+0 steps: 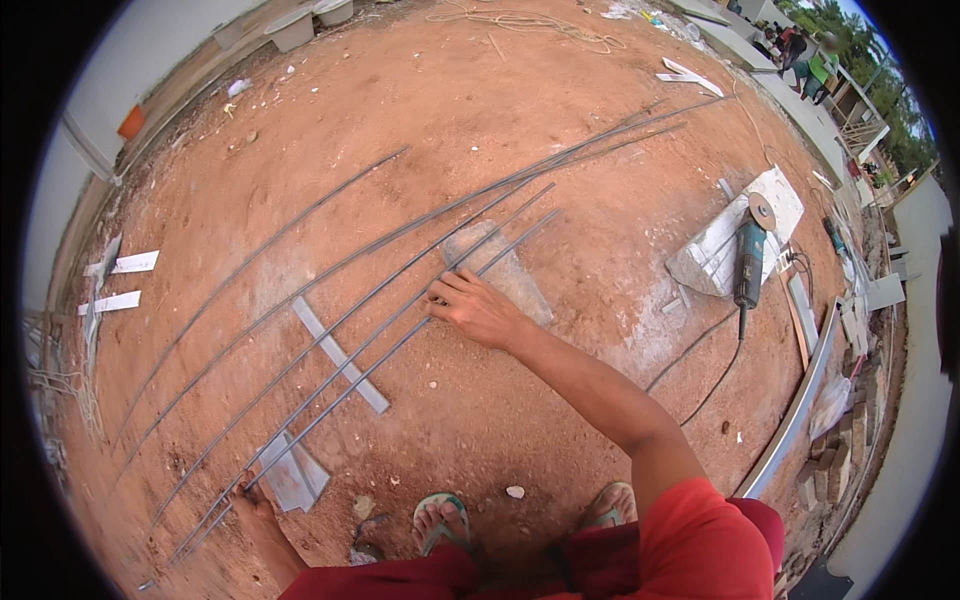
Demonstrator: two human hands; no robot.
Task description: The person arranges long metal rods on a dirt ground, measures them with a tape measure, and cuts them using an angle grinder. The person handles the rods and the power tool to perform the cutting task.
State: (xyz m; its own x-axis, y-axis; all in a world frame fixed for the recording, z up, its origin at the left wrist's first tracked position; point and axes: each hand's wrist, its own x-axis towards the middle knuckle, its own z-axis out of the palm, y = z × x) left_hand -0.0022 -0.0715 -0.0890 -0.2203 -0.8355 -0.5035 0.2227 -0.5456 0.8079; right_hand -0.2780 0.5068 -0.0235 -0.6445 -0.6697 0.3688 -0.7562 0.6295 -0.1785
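Several long thin steel rods (362, 345) lie slantwise across the dirt in front of me. My right hand (472, 306) is closed around two of the nearer rods, close to their far ends, beside a flat grey stone (525, 288). Down at the lower left, my left hand (254, 500) has its fingers curled on the same pair near the other end. Its fingertips are partly hidden. Under the rods are a narrow grey strip (338, 352) and flat grey pieces (290, 475). Other rods (280, 235) lie farther off, apart from my hands.
On the right, an angle grinder (748, 262) leans against a pale block (705, 250), its cable trailing over the dirt. A long metal profile (800, 410) curves along the right side. White strips (125, 263) lie at far left. People (818, 70) are at the far upper right.
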